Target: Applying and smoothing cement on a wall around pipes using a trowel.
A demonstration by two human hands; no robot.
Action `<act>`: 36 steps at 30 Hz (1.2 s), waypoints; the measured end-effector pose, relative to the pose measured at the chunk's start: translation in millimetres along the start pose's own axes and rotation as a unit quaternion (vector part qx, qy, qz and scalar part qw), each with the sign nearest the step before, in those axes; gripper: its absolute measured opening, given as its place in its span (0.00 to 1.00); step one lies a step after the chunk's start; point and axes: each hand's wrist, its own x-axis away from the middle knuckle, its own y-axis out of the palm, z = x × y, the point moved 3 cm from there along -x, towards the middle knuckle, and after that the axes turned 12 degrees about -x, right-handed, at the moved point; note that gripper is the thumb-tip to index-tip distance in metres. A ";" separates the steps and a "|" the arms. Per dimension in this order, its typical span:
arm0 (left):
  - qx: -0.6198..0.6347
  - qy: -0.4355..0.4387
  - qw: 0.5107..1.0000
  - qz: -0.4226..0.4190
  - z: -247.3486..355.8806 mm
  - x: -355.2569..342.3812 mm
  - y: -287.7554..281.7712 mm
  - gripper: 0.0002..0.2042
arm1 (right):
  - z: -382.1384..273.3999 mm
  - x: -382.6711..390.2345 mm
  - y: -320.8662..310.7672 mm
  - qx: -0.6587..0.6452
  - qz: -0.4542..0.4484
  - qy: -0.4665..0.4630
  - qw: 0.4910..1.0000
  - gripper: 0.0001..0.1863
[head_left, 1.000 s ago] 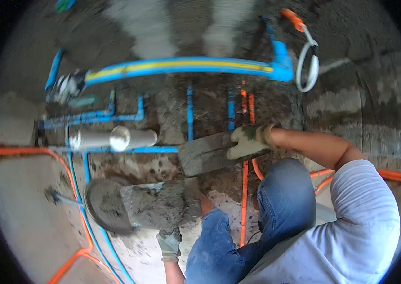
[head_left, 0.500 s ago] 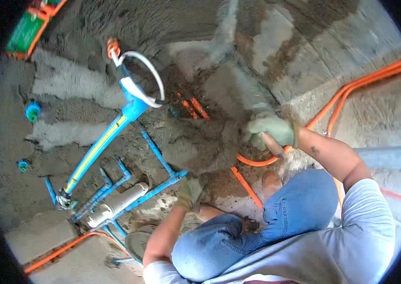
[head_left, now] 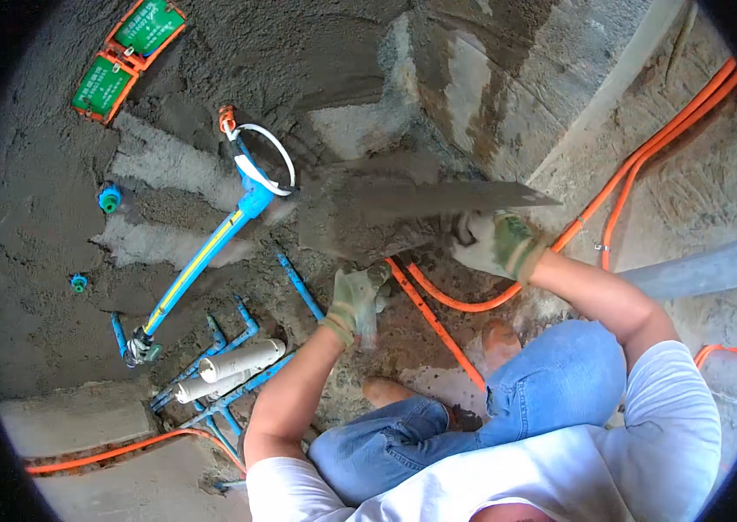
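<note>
My right hand [head_left: 492, 245], in a pale green glove, is wrapped round the handle of a plastering trowel [head_left: 482, 198]. Its long metal blade is tilted, lying over grey mortar [head_left: 377, 230]. The mortar sits on a flat grey hawk [head_left: 318, 228] in front of me. Below the hawk's near edge, my gloved left hand [head_left: 355, 300] is closed round its handle, whose pale end shows under the fist. The wall corner with damp grey plaster [head_left: 325, 52] rises just beyond the tools.
A blue pipe with a yellow stripe [head_left: 199, 265] and white loop slants at the left. Blue water pipes [head_left: 301, 287] and white cylinders [head_left: 242, 358] lie below. Orange conduits [head_left: 438, 326] cross near my feet and climb the right wall. Green-covered boxes [head_left: 149, 26] are upper left.
The trowel has turned so that its blade now shows edge-on above the hawk. My left hand has risen with the hawk. The whole view has shifted slightly.
</note>
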 end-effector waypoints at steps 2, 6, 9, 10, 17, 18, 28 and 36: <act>0.183 -0.006 0.978 0.103 -8.6 10.9 -3.9 0.21 | 4.2 12.8 -3.0 -0.012 -0.049 -0.109 0.993 0.20; -0.044 -0.031 0.997 0.047 20.9 15.2 -21.5 0.20 | 66.6 1.3 32.4 0.113 0.004 -0.316 0.942 0.25; 0.205 -0.016 0.977 0.053 9.9 24.8 -4.5 0.21 | 107.7 -40.3 71.2 -0.110 -0.011 -0.243 0.964 0.22; 0.286 -0.009 0.957 0.050 4.1 25.4 3.2 0.21 | 127.2 -53.1 83.4 -0.410 -0.050 -0.161 0.896 0.22; 0.511 -0.173 0.841 0.030 -25.6 42.7 14.9 0.24 | 95.6 -98.2 90.4 -0.663 -0.052 -0.092 0.741 0.21; 0.510 -0.175 0.842 0.032 -32.7 42.9 14.6 0.24 | 86.5 -108.3 89.4 -0.596 -0.043 -0.119 0.793 0.21; 0.514 -0.128 0.834 0.155 -101.2 38.8 48.4 0.22 | 56.8 -243.3 84.0 0.075 -0.102 -0.138 0.982 0.14; 0.147 -0.165 0.973 0.072 -117.3 34.7 62.3 0.23 | -39.0 -248.4 -13.4 -0.019 -0.096 -0.082 0.992 0.17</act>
